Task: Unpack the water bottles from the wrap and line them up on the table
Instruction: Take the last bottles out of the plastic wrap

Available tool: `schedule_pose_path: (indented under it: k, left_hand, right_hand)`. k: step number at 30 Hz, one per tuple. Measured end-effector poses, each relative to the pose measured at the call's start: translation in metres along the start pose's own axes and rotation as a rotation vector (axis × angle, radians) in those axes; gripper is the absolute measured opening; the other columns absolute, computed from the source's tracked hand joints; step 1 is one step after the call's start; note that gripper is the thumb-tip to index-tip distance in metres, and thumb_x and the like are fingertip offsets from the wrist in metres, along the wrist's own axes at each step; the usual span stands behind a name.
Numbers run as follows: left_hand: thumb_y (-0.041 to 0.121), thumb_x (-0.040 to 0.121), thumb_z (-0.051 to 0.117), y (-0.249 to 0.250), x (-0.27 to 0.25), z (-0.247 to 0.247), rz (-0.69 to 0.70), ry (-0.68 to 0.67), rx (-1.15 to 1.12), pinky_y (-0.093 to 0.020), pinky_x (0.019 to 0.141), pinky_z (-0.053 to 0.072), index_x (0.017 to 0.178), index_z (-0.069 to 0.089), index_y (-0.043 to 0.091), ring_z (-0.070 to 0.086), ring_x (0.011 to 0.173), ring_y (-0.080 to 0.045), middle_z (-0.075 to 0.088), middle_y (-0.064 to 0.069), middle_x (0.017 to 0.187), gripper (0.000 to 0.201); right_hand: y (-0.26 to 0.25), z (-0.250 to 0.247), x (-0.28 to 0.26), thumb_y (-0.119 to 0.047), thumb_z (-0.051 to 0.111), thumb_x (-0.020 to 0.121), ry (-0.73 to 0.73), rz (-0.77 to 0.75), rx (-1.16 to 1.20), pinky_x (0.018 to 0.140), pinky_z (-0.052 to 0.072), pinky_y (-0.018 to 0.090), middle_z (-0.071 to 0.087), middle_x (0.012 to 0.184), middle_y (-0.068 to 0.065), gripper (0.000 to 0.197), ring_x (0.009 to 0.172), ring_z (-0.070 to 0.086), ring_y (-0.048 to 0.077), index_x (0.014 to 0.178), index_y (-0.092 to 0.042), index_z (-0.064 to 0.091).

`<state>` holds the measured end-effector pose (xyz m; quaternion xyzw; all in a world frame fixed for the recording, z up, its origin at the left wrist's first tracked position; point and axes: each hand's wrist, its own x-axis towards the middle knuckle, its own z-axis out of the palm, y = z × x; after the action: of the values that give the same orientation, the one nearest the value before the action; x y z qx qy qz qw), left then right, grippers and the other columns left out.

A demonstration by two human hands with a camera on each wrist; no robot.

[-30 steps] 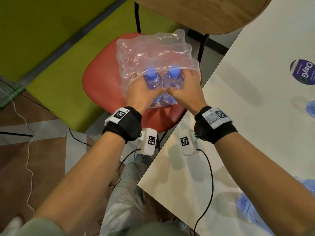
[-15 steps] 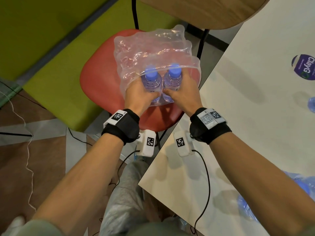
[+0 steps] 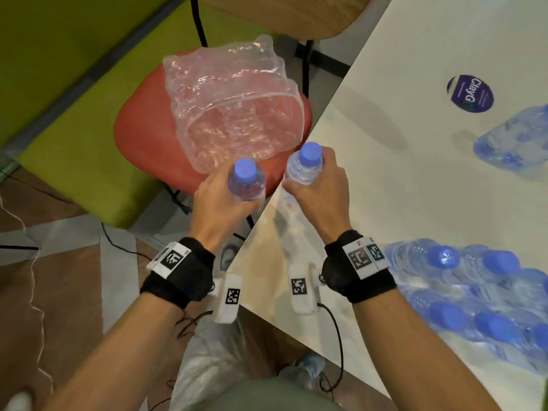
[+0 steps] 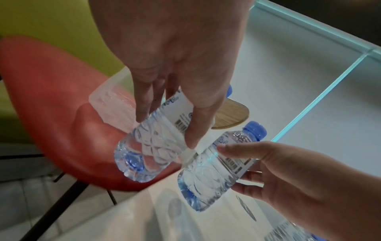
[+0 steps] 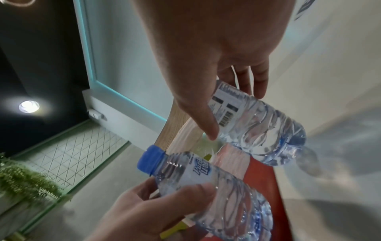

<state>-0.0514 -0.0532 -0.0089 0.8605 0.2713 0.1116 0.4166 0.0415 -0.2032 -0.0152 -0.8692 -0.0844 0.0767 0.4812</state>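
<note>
The clear plastic wrap (image 3: pixel 234 105) lies open and empty on the red chair seat (image 3: pixel 139 137). My left hand (image 3: pixel 215 200) grips one blue-capped water bottle (image 3: pixel 246 180) upright, just off the table's corner. Beside it, my right hand (image 3: pixel 324 185) grips a second bottle (image 3: pixel 305 166) over the edge of the white table (image 3: pixel 400 203). The left wrist view shows fingers and thumb wrapped round the left bottle (image 4: pixel 152 146), with the right bottle (image 4: pixel 214 168) close beside it. In the right wrist view both bottles (image 5: pixel 259 125) (image 5: pixel 208 187) hang in the air.
Several blue-capped bottles (image 3: pixel 474 292) stand grouped at the table's near right, and more bottles (image 3: pixel 516 140) lie farther right. A round purple sticker (image 3: pixel 470 93) is on the tabletop. A wooden chair back (image 3: pixel 281 16) stands behind the red seat. Cables cross the floor.
Both hands have pulled the two bottles out of the wrap and drawn them back toward the table's corner. The wrap stays behind, collapsed and empty, on the chair.
</note>
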Motion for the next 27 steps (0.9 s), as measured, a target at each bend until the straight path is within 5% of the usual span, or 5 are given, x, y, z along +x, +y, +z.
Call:
schedule_pose_path:
  k: [9, 17, 22, 27]
  left_hand:
    - [0.027, 0.063, 0.083, 0.000, -0.071, 0.038, 0.068, -0.167, -0.053, -0.037, 0.085, 0.052, 0.110, 0.056, 0.033, 0.062, 0.097, -0.009, 0.064, 0.016, 0.107, 0.055]
    - [0.023, 0.069, 0.081, 0.007, -0.094, 0.056, 0.078, -0.211, -0.047, -0.028, 0.085, 0.051, 0.115, 0.052, 0.036, 0.060, 0.100, -0.006, 0.061, 0.020, 0.111, 0.056]
    - [0.024, 0.073, 0.079, 0.013, -0.091, 0.052, 0.070, -0.238, 0.006, -0.023, 0.080, 0.043, 0.121, 0.052, 0.035, 0.059, 0.098, -0.010, 0.062, 0.018, 0.112, 0.057]
    - [0.026, 0.073, 0.079, 0.014, -0.091, 0.052, 0.087, -0.232, 0.025, -0.028, 0.080, 0.049, 0.118, 0.052, 0.037, 0.060, 0.096, -0.012, 0.063, 0.017, 0.108, 0.054]
  right_hand:
    - [0.043, -0.045, -0.062, -0.019, 0.077, 0.070, 0.040, 0.085, -0.015, 0.077, 0.047, 0.030, 0.063, 0.106, -0.001, 0.052, 0.096, 0.060, 0.025, 0.115, -0.018, 0.051]
    - [0.066, -0.067, -0.092, -0.014, 0.075, 0.071, 0.094, 0.066, -0.075, 0.082, 0.051, 0.040, 0.061, 0.105, 0.001, 0.048, 0.095, 0.057, 0.025, 0.113, -0.017, 0.052]
    - [0.075, -0.069, -0.099, -0.015, 0.073, 0.080, 0.061, 0.032, -0.125, 0.089, 0.036, 0.025, 0.053, 0.125, 0.005, 0.064, 0.113, 0.048, 0.024, 0.136, -0.018, 0.043]
    - [0.077, -0.069, -0.101, -0.017, 0.072, 0.084, 0.012, 0.035, -0.133, 0.092, 0.042, 0.032, 0.047, 0.131, 0.005, 0.067, 0.118, 0.047, 0.025, 0.141, -0.020, 0.035]
